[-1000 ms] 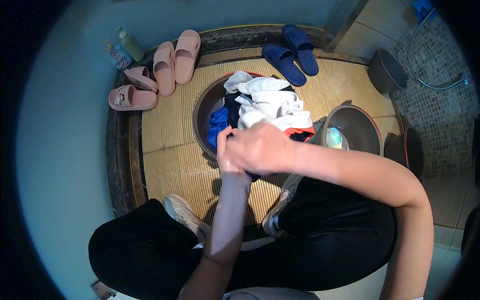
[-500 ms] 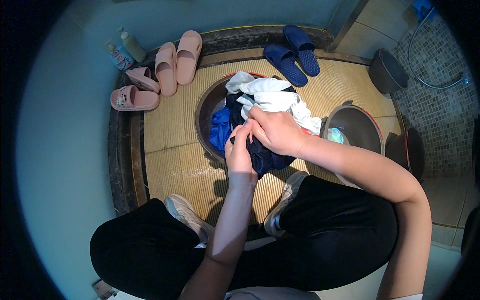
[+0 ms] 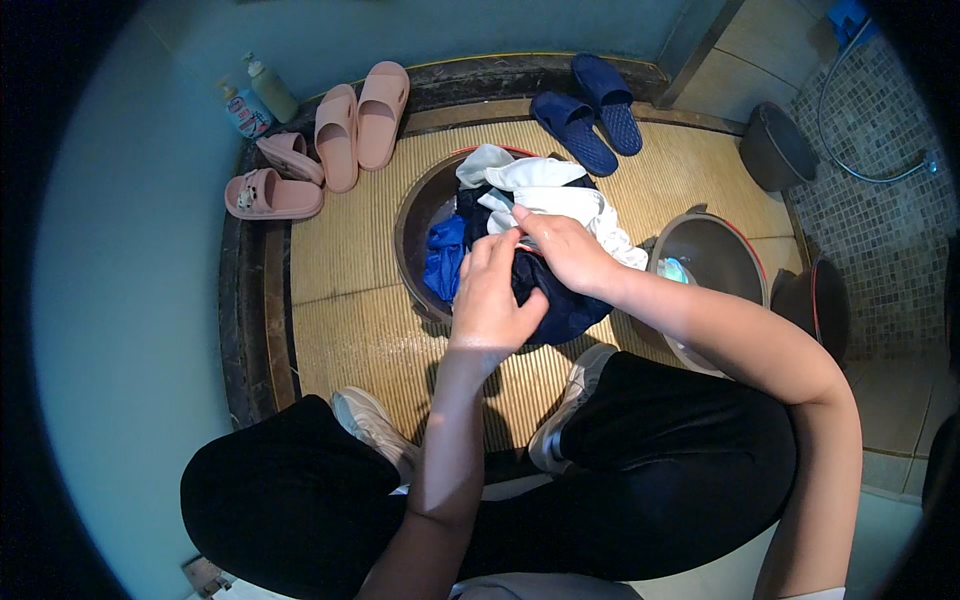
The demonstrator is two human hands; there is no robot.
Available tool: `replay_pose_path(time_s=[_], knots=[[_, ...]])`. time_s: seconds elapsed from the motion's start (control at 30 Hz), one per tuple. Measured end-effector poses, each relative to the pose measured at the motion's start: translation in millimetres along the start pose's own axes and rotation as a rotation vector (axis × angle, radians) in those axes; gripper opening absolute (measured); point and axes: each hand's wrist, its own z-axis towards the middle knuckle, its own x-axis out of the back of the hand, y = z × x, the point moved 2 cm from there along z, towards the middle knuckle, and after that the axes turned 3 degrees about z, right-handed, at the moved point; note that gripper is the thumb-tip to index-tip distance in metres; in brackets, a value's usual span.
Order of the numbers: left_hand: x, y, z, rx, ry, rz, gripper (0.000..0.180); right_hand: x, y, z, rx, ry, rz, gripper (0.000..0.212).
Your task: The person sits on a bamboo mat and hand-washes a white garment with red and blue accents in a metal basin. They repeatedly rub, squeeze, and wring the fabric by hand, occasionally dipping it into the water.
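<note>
Both my hands are over a brown basin (image 3: 403,255) heaped with wet-looking clothes. My left hand (image 3: 490,300) rests on dark navy cloth (image 3: 570,315), fingers stretched out and thumb apart, gripping nothing. My right hand (image 3: 572,258) is against the same cloth beside a white cloth (image 3: 555,200). Its thumb points toward the far left, while its other fingers are largely hidden, so their hold cannot be made out. A bright blue cloth (image 3: 444,258) lies at the basin's left side. The navy cloth bulges over the near rim.
A brown bucket (image 3: 745,255) with something pale and shiny inside stands to the right. Two dark buckets (image 3: 778,145) (image 3: 815,310) are beyond it. Pink slippers (image 3: 335,135), pump bottles (image 3: 270,90) and blue slippers (image 3: 590,115) line the far edge. My shoes (image 3: 375,425) flank the near side.
My left hand has opened from its closed grip and spread over the navy cloth. My right hand's fist has loosened, its thumb now extended. The bunched navy cloth has spread toward the right.
</note>
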Motion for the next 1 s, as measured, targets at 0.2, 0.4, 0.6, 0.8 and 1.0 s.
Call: replay_pose_path(time_s=[0.2,0.4,0.6,0.8,1.0], knots=[[-4.4,15.5,0.8,-0.013,-0.028,-0.039,0.066,0.9,5.1,-2.8,-0.017,0.005,0.005,0.056],[-5.1,22.0,0.8,0.044,-0.067,-0.03,0.049,-1.5,3.3,-4.1,-0.069,-0.015,0.018,0.054],[-13.8,1.5,2.3,0.023,0.244,-0.262,0.019,-4.2,3.0,-7.6,-0.002,0.052,0.006,0.04],[35.3,-46.2,1.5,0.309,0.821,-0.614,0.013,-1.7,-26.4,-13.3,0.437,0.251,-0.413,0.048],[22.2,-62.5,8.0,0.355,0.805,-1.321,0.014,15.8,6.4,-6.9,0.095,0.223,-0.322,0.031]])
